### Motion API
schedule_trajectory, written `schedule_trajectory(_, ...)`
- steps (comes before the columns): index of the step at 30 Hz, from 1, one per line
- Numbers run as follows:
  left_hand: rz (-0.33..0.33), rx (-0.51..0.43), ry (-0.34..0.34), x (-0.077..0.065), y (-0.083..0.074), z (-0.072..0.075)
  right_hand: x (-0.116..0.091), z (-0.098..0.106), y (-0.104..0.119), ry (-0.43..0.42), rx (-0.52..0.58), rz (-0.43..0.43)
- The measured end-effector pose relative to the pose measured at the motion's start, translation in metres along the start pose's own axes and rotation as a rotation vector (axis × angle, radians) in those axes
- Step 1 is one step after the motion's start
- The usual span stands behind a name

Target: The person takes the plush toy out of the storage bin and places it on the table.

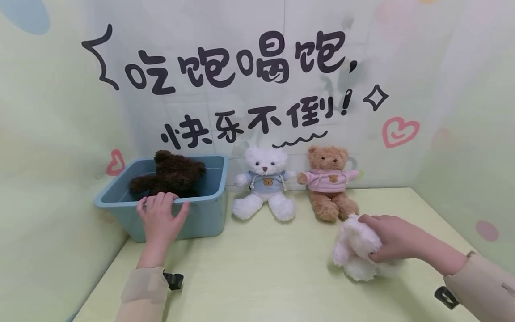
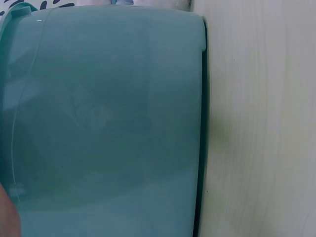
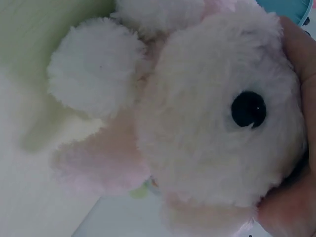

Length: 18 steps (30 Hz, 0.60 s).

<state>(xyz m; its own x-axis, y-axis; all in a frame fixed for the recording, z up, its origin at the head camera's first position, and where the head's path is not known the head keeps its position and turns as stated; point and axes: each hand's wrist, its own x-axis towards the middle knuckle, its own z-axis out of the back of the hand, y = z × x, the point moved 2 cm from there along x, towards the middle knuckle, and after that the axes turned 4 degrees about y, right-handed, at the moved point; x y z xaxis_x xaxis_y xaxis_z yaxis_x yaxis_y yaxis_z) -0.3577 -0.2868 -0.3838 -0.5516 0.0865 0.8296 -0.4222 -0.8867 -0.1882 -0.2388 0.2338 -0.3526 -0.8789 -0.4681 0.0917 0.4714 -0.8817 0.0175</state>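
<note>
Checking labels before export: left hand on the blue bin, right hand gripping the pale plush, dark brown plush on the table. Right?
Not quite: the dark brown plush is inside the blue bin, not on the table; the head view shows it. Left hand on the bin, right hand gripping the pale plush: correct.

A wood-grain table (image 1: 273, 264) bears a blue plastic bin (image 1: 205, 219) and, right of it, a white teddy (image 1: 265, 181) and a brown teddy (image 1: 329, 181).
</note>
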Motion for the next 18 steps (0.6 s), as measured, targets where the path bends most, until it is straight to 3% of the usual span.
schedule_trajectory(7,-0.014,0.010,0.008,0.001,-0.003,0.000,0.023,-0.008,0.002,0.124,0.137,-0.030)
schedule_trajectory(18,-0.008,0.003,-0.009,0.000,0.002,0.000,0.046,-0.016,0.001,0.146,0.167,-0.117)
